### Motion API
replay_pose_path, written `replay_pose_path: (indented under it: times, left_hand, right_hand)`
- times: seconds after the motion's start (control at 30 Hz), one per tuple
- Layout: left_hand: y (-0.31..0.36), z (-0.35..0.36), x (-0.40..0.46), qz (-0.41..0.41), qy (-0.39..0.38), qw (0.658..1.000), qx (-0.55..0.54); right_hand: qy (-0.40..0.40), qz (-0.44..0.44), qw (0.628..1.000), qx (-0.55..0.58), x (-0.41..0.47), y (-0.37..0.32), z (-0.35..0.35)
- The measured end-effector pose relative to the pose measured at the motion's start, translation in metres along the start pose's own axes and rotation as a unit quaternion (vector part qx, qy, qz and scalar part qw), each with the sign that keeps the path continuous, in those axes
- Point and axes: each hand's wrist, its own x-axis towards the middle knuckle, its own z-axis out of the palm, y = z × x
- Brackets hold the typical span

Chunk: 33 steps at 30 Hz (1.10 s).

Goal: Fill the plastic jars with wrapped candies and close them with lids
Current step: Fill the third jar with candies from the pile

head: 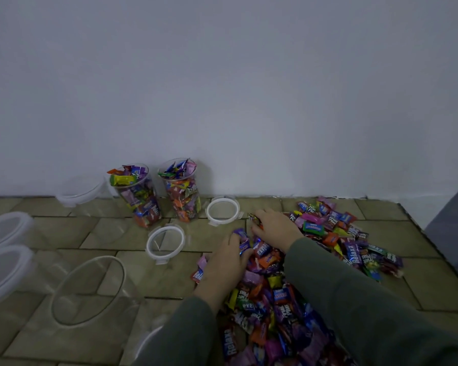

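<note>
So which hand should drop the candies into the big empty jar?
Probably the left hand: it grips wrapped candies from the colourful pile and is nearer the empty clear plastic jar at the person's left. The right hand is farther away.

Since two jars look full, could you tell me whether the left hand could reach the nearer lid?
Probably yes: the left hand rests on candies, and only bare floor separates it from the lid.

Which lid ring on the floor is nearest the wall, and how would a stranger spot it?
Start at the white wall and find the two candy-filled clear plastic jars standing at its foot. The round white plastic lid ring lies flat just right of them, unlike its twin, which lies nearer the camera.
</note>
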Motion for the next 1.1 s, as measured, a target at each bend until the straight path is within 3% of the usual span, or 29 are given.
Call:
replay_pose_path:
  times: [0.17,0.3,0.57,0.8,1.1]
  left_hand:
    - [0.005,-0.012,-0.001,-0.019,0.003,1.000,-0.010]
    - [0.011,-0.020,-0.007,-0.002,0.054,0.997,-0.047]
    - [0.034,-0.042,-0.029,0.043,0.130,0.983,-0.118]
    - [0.043,-0.070,-0.056,0.031,0.187,0.965,-0.183]
    - [0.049,-0.138,-0.087,0.032,0.265,0.927,-0.262]
  right_hand:
    - [0.017,-0.024,0.999,0.020,-0.008,-0.003,-0.009]
    - [0.099,-0.019,0.989,0.107,-0.018,-0.009,-0.020]
    - [0.193,0.007,0.934,0.300,-0.057,-0.041,-0.037]
    - [0.254,0.003,0.895,0.368,-0.085,-0.078,-0.053]
    - [0.311,0.035,0.798,0.515,-0.098,-0.133,-0.087]
